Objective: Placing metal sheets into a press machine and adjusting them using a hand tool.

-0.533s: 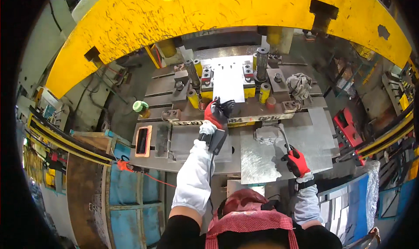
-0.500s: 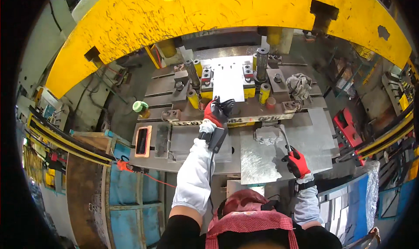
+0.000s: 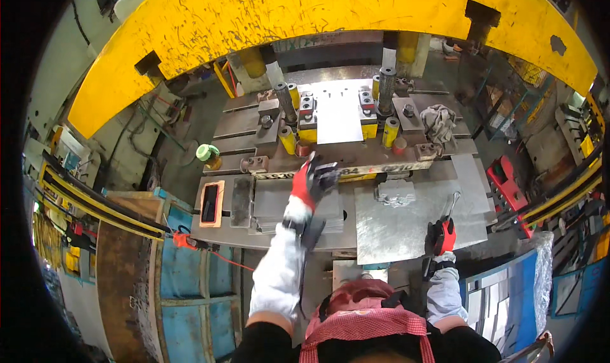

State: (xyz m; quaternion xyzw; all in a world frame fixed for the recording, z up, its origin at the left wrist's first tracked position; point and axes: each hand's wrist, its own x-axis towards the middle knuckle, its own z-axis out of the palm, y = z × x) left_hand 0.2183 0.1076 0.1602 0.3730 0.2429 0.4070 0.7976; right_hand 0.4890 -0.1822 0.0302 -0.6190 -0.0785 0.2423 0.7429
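Note:
My left hand (image 3: 312, 180), in a red and black glove, is above the front edge of the press die (image 3: 356, 156), fingers apart and nothing seen in them. Beneath its wrist lies a stack of flat grey metal sheets (image 3: 267, 201). A bright flat metal sheet (image 3: 339, 118) rests on the die between the guide posts. My right hand (image 3: 441, 236), also gloved, is closed round a slim metal tool with a rounded end (image 3: 454, 203). The tool points away from me over a wide metal plate (image 3: 387, 229). A small pile of shaped metal pieces (image 3: 395, 191) sits on that plate.
The yellow press ram (image 3: 305, 16) spans the top. A grey rag (image 3: 438, 123) lies right of the die; a green-capped bottle (image 3: 208, 156) stands left. A phone-like dark slab (image 3: 211, 203) lies at the bench's left. A red tool-like object (image 3: 506, 184) is at the right.
My left hand has drawn back from the sheet on the die toward me. My right hand and its tool have shifted right, away from the pile of pieces. The view has shifted slightly.

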